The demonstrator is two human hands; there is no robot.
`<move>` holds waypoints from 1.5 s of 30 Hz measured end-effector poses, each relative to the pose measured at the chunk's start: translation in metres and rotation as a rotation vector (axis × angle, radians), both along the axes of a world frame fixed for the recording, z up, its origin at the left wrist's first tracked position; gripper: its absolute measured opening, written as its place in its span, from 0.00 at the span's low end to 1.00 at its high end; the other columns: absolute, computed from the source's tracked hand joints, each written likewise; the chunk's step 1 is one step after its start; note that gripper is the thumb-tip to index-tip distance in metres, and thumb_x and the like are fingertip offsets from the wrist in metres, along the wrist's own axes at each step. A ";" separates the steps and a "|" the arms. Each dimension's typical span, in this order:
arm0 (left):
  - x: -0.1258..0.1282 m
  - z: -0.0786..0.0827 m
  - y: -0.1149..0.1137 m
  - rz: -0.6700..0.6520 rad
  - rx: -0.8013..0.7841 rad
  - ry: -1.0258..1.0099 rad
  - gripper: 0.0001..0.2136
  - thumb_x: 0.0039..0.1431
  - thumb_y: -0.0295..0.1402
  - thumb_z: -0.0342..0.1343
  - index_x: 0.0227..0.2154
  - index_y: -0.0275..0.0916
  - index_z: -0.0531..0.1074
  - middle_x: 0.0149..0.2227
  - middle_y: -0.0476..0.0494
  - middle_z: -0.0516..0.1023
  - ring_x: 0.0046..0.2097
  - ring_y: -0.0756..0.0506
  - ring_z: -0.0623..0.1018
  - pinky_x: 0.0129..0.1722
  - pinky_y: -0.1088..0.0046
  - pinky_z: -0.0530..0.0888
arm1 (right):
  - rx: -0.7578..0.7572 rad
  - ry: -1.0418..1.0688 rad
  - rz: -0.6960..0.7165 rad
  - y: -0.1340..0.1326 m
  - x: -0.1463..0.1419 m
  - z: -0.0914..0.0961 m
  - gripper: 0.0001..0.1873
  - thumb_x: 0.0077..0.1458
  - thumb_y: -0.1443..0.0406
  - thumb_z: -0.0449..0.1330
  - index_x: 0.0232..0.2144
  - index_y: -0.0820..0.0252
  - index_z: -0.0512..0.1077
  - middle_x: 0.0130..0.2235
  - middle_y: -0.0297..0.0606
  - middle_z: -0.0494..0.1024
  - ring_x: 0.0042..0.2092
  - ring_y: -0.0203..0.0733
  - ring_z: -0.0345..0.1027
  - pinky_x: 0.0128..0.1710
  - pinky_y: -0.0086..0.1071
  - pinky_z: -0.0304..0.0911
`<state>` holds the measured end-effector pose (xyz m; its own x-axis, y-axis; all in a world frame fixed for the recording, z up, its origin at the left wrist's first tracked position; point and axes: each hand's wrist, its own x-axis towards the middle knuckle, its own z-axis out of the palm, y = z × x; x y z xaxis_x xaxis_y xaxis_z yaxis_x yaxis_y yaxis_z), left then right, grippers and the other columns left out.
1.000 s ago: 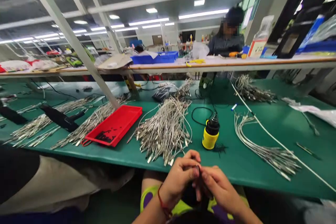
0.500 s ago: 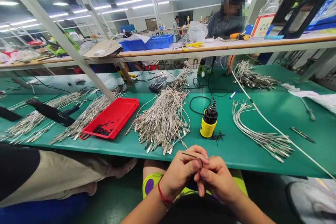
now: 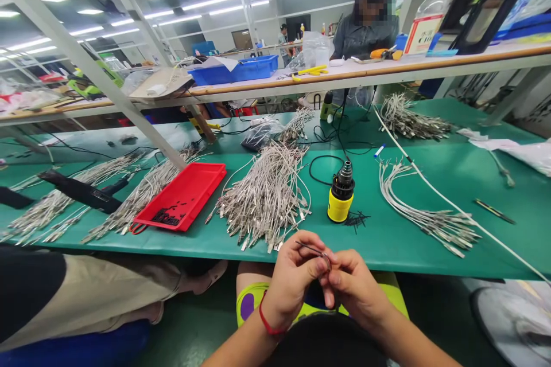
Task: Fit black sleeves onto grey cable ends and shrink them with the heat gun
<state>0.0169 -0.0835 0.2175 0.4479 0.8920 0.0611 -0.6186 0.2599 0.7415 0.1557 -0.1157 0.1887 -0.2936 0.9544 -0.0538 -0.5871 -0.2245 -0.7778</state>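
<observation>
My left hand (image 3: 295,281), with a red string around its wrist, and my right hand (image 3: 355,287) meet just below the green bench's front edge. Between their fingertips they pinch a short thin dark wire (image 3: 313,249). Its far end curves over my left fingers. Beyond my hands stands a yellow cylindrical tool with a black chuck (image 3: 341,195), with small black wire cuttings (image 3: 356,219) beside it. Nearest my hands lies a large heap of braided silver cables (image 3: 262,200), out of reach of neither hand's fingertips touching it.
A red tray (image 3: 183,196) and more cable bundles (image 3: 426,215) lie on the green bench (image 3: 387,252). A white cable (image 3: 451,200) crosses its right side. A metal post (image 3: 99,66) slants to the bench. A co-worker (image 3: 365,40) sits beyond the shelf (image 3: 344,71).
My view has tilted upward and shifted, so the bench sits lower in the frame. My hands have risen slightly, and the thin wire now shows clearly above my fingers.
</observation>
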 end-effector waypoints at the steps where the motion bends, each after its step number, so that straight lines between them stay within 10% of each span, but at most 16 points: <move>1: 0.000 -0.001 -0.001 -0.003 -0.004 0.003 0.13 0.56 0.30 0.71 0.40 0.38 0.74 0.33 0.45 0.83 0.24 0.52 0.78 0.22 0.80 0.77 | -0.003 0.025 0.032 0.000 -0.001 0.000 0.18 0.48 0.53 0.76 0.27 0.64 0.82 0.20 0.38 0.77 0.19 0.33 0.67 0.19 0.24 0.53; 12: 0.003 0.002 -0.005 -0.016 -0.020 -0.025 0.14 0.55 0.30 0.72 0.39 0.38 0.72 0.34 0.45 0.84 0.23 0.55 0.74 0.23 0.80 0.78 | 0.206 -0.118 -0.034 -0.001 0.002 -0.013 0.21 0.58 0.51 0.68 0.29 0.64 0.84 0.15 0.33 0.70 0.16 0.31 0.59 0.19 0.26 0.52; 26: 0.006 0.005 -0.008 0.016 -0.084 -0.013 0.14 0.53 0.27 0.73 0.36 0.37 0.72 0.33 0.45 0.84 0.23 0.57 0.73 0.24 0.84 0.75 | 0.090 0.064 0.029 -0.005 -0.003 -0.017 0.22 0.59 0.50 0.67 0.31 0.65 0.82 0.16 0.32 0.67 0.16 0.28 0.51 0.19 0.26 0.44; 36: 0.012 0.007 -0.007 0.087 0.005 -0.006 0.14 0.56 0.29 0.71 0.40 0.40 0.73 0.37 0.45 0.86 0.38 0.46 0.83 0.36 0.73 0.80 | 0.291 -0.366 -0.369 -0.012 0.002 -0.006 0.24 0.66 0.58 0.61 0.18 0.60 0.70 0.19 0.32 0.64 0.24 0.36 0.56 0.26 0.33 0.50; 45: 0.010 0.004 -0.013 0.089 0.151 -0.042 0.10 0.61 0.33 0.68 0.39 0.41 0.72 0.39 0.45 0.85 0.46 0.44 0.82 0.42 0.71 0.78 | 0.519 -0.680 -0.534 -0.018 0.009 0.009 0.13 0.64 0.65 0.62 0.27 0.54 0.79 0.21 0.33 0.71 0.26 0.40 0.65 0.28 0.33 0.59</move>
<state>0.0274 -0.0967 0.2213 0.3622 0.9071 0.2146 -0.6656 0.0905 0.7408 0.1643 -0.1335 0.1977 0.1177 0.9049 0.4089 0.0929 0.4000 -0.9118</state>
